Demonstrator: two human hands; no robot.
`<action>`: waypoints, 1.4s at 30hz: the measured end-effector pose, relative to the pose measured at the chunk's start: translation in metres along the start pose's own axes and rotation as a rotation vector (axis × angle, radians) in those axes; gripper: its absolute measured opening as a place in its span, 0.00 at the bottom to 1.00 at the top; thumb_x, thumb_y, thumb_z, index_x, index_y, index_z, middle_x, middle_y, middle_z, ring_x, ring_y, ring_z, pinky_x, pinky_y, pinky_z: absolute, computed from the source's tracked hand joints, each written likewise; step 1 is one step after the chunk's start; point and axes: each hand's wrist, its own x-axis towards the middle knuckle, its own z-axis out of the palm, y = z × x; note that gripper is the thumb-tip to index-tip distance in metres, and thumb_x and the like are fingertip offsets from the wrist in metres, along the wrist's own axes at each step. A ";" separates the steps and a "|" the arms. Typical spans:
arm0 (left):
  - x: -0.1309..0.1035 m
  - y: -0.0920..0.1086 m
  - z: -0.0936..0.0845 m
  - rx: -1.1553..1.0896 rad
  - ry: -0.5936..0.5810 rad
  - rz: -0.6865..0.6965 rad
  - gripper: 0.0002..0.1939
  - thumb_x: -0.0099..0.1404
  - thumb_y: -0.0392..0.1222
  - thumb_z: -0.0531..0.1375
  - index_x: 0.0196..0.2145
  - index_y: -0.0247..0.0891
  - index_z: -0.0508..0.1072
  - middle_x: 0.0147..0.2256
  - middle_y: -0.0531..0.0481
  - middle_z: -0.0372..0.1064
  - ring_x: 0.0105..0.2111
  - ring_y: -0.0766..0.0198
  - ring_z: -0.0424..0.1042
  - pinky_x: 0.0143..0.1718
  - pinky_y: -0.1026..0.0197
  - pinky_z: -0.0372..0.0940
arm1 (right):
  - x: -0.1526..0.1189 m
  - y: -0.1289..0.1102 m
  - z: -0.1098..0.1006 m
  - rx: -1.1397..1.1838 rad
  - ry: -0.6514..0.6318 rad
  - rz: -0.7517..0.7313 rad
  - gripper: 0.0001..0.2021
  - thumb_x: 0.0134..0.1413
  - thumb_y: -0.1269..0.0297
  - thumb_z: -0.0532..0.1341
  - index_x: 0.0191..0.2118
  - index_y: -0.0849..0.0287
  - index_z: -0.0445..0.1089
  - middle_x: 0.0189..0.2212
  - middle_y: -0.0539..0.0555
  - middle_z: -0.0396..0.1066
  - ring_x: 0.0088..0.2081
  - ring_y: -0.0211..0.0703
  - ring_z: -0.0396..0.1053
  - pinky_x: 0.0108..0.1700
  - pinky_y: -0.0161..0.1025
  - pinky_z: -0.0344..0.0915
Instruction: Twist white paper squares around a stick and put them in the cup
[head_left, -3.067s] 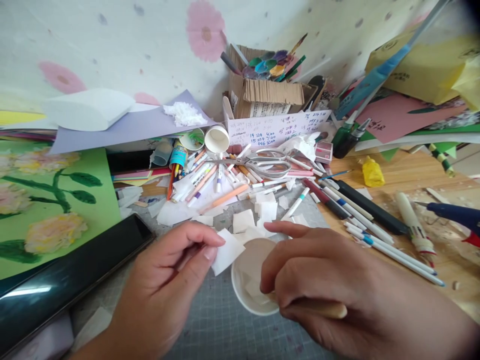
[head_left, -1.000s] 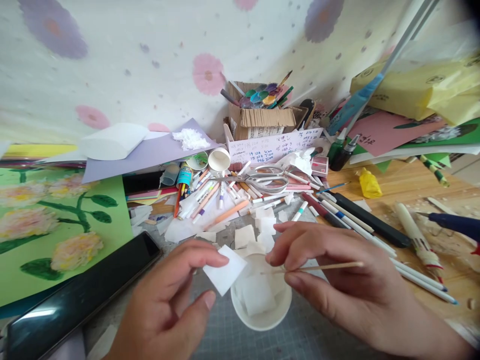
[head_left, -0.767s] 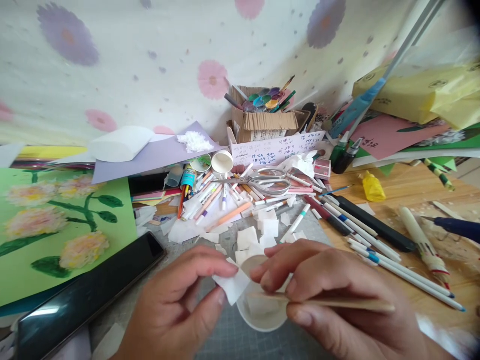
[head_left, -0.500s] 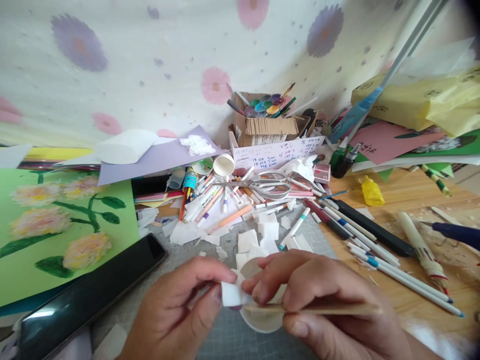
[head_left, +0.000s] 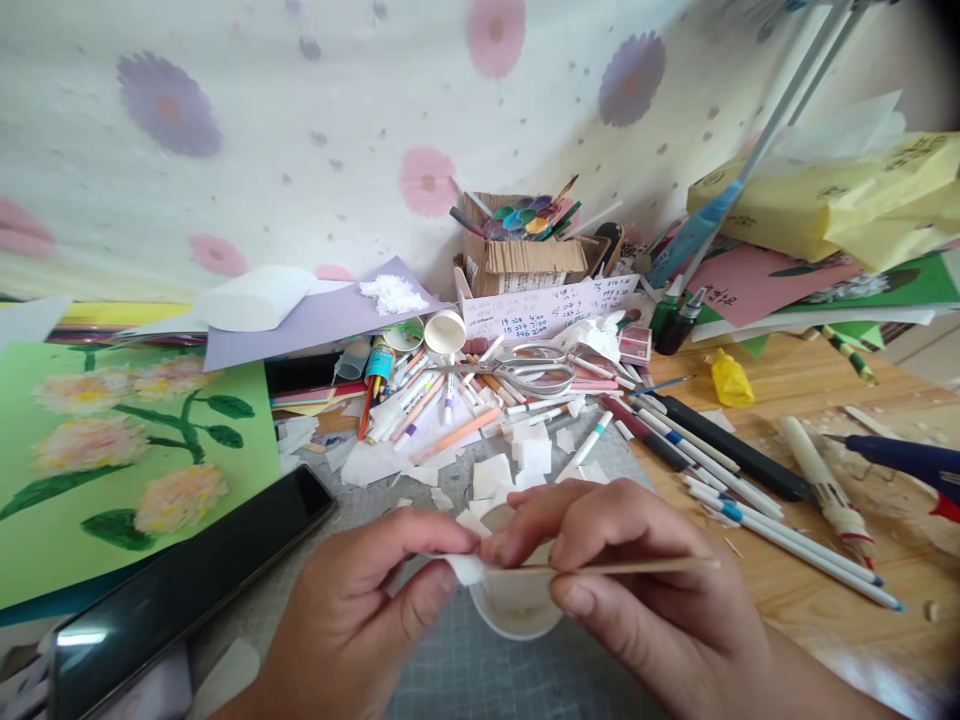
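My left hand (head_left: 382, 590) pinches a small piece of white paper (head_left: 466, 569) between thumb and forefinger. In my right hand (head_left: 637, 575) a thin wooden stick (head_left: 652, 566) is held level, its left end at the paper. The right fingertips touch the left ones at the paper's edge. Beneath both hands a white paper cup (head_left: 517, 610) stands on the grey cutting mat (head_left: 420, 680). Cut squares of white paper (head_left: 491, 476) lie scattered just beyond the hands.
A black phone (head_left: 195, 590) and a green sheet with paper flowers (head_left: 150, 430) lie at the left. Scissors (head_left: 536, 370) rest on a heap of markers. Behind stands a cardboard box (head_left: 525, 260). To the right are pens, a yellow bottle (head_left: 730, 380) and a blue glue gun (head_left: 900, 455).
The stick has risen a little and its left end now meets the paper. The paper piece is tilted flatter in my left fingers. The view has shifted slightly.
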 end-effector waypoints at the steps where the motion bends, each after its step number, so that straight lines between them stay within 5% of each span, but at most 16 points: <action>1: -0.001 0.000 0.001 0.004 0.019 0.010 0.08 0.60 0.37 0.66 0.33 0.54 0.83 0.27 0.58 0.83 0.25 0.60 0.80 0.29 0.64 0.73 | 0.000 -0.001 0.000 0.012 0.001 0.007 0.09 0.61 0.76 0.65 0.40 0.54 0.71 0.40 0.53 0.83 0.45 0.45 0.82 0.53 0.42 0.76; 13: -0.005 0.000 0.005 0.054 0.060 0.124 0.14 0.59 0.33 0.65 0.35 0.55 0.82 0.27 0.62 0.83 0.25 0.66 0.80 0.32 0.69 0.72 | -0.002 -0.002 0.000 0.070 0.031 0.064 0.11 0.60 0.79 0.65 0.40 0.54 0.73 0.40 0.53 0.83 0.43 0.42 0.81 0.45 0.35 0.77; 19: -0.002 -0.001 -0.001 -0.067 -0.070 0.131 0.15 0.57 0.37 0.70 0.40 0.57 0.82 0.32 0.65 0.84 0.28 0.69 0.80 0.34 0.73 0.72 | -0.004 0.000 0.001 0.129 0.057 0.111 0.09 0.62 0.76 0.66 0.39 0.53 0.74 0.40 0.53 0.82 0.41 0.42 0.81 0.44 0.36 0.77; 24: -0.003 -0.007 -0.001 0.133 -0.018 0.219 0.13 0.61 0.35 0.66 0.39 0.55 0.80 0.31 0.65 0.83 0.26 0.70 0.79 0.32 0.73 0.72 | -0.004 -0.001 0.002 0.113 0.045 0.105 0.09 0.61 0.76 0.66 0.39 0.52 0.74 0.41 0.53 0.82 0.43 0.43 0.81 0.45 0.36 0.77; 31: -0.009 -0.016 0.004 0.385 -0.017 0.439 0.11 0.67 0.34 0.60 0.41 0.51 0.73 0.35 0.59 0.83 0.34 0.61 0.83 0.53 0.58 0.74 | -0.003 -0.001 0.003 0.064 0.059 0.103 0.12 0.59 0.78 0.66 0.39 0.50 0.75 0.39 0.50 0.82 0.40 0.39 0.81 0.43 0.31 0.76; 42: -0.002 -0.010 0.001 0.402 -0.060 0.453 0.11 0.65 0.33 0.64 0.39 0.50 0.72 0.34 0.59 0.81 0.36 0.64 0.82 0.45 0.66 0.75 | -0.001 -0.002 0.002 0.030 0.033 0.128 0.10 0.59 0.77 0.67 0.38 0.51 0.75 0.37 0.51 0.82 0.38 0.42 0.81 0.41 0.34 0.77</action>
